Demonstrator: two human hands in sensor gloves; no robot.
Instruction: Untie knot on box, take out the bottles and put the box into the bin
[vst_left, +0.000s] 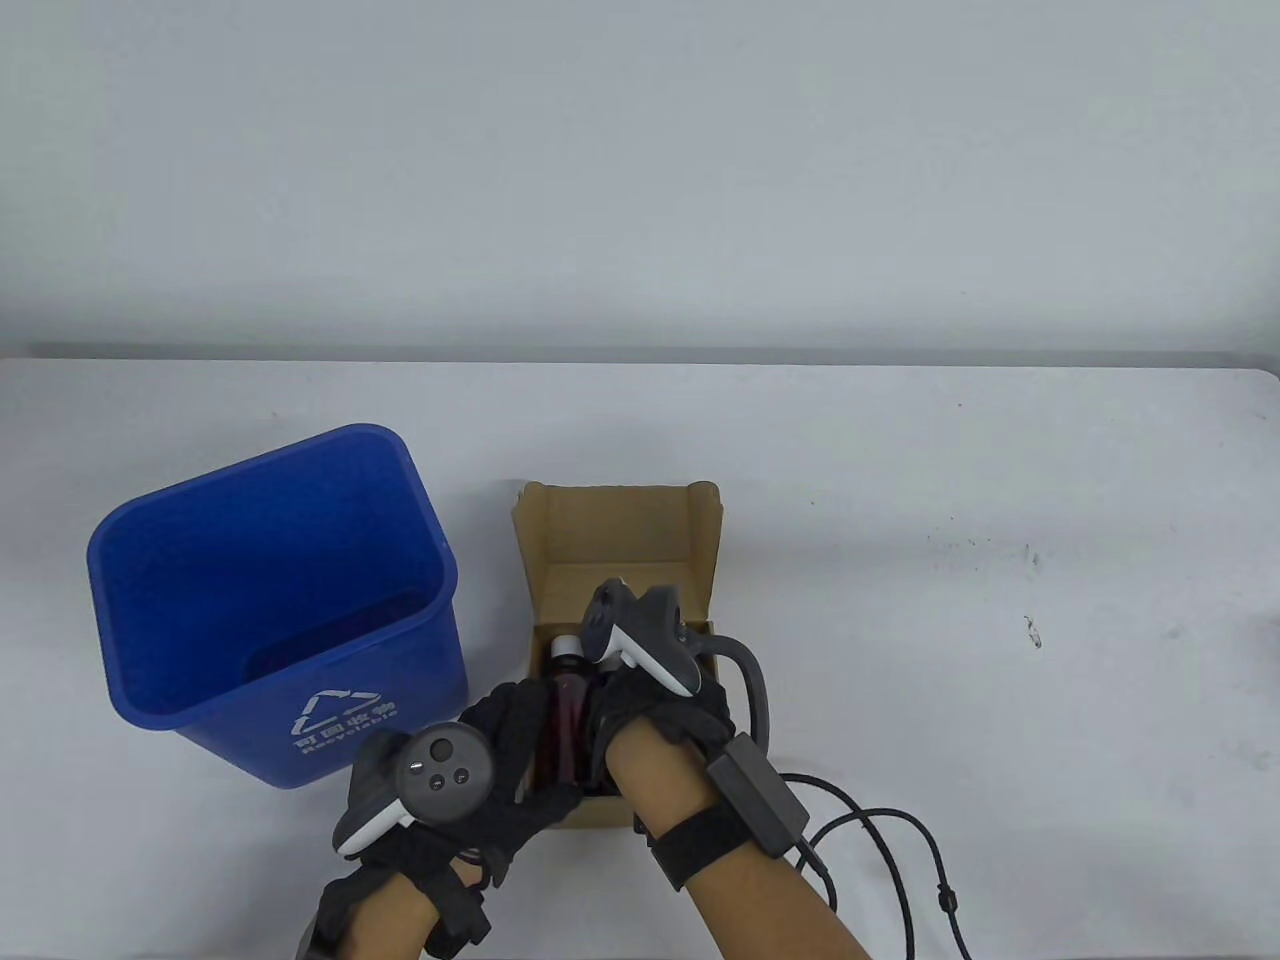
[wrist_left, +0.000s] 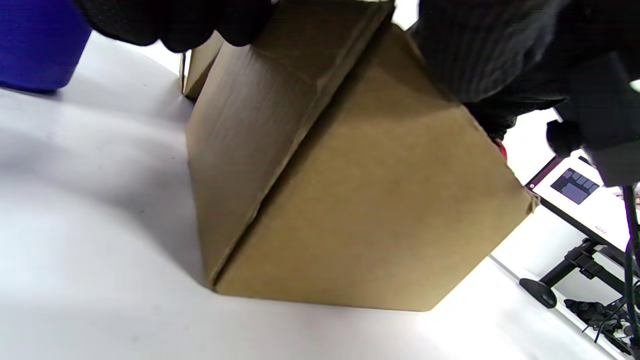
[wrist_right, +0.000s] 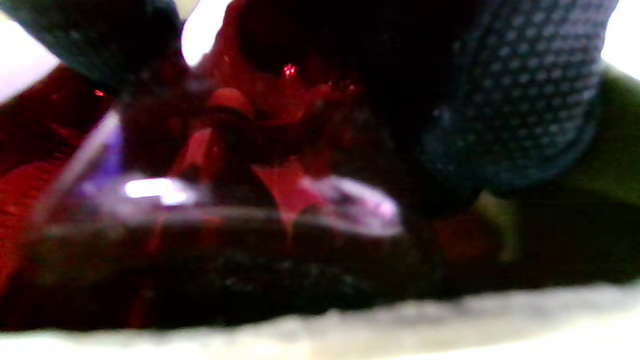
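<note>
An open cardboard box (vst_left: 620, 525) stands in the middle of the table, right of the blue bin (vst_left: 330, 720). A dark red bottle (vst_left: 568, 700) with a white cap lies inside it. My left hand (vst_left: 530, 770) holds the box's near-left corner, with fingers (wrist_left: 175, 25) on the side wall and thumb on the front. The box (wrist_left: 350, 200) fills the left wrist view. My right hand (vst_left: 660, 715) reaches into the box, its fingers hidden under the tracker. In the blurred right wrist view, gloved fingers (wrist_right: 525, 100) curl round a dark red bottle (wrist_right: 225, 225).
The bin's open mouth (vst_left: 240, 480) tilts toward the box. A black cable (vst_left: 900, 830) loops on the table behind my right wrist. Small dark marks (vst_left: 1030, 630) dot the table on the right. A screen on a stand (wrist_left: 575, 185) sits beyond the table edge.
</note>
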